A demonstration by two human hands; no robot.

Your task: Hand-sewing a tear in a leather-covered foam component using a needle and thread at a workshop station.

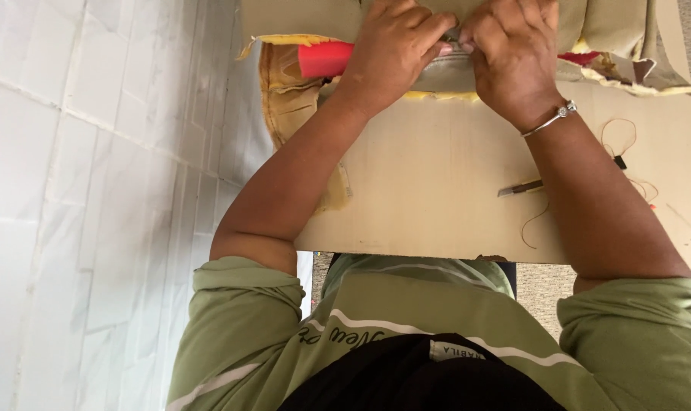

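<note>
Both hands worked close together at the far edge of the tabletop [437,190], on a piece of beige fabric [444,72] that was folded over yellow foam [437,96]. The left hand [395,49] had its fingers curled tight and pinched the fabric edge. The right hand [513,53] did the same just beside it, so that the fingertips of both almost met at one small point. Something dark and small sat between the fingertips, but it was too small to name.

To do such a step well, in my judgement, the two pinches should stay near each other, so the cloth is kept flat and tight between them, and the pull should be even, because a soft woven cloth wrinkles easily.

The fabric looked matte and a little rough, with thick padded folds. The foam under it was spongy, with torn, uneven edges. A red sheet [323,59], smooth and bright, came out to the left under the left hand. The tabletop was a pale, flat board, like cardboard. On it lay a small knife [520,187] with a short blade, and thin loose threads [619,137] in curved loops. A metal bracelet [551,118] was on the right wrist.
</note>
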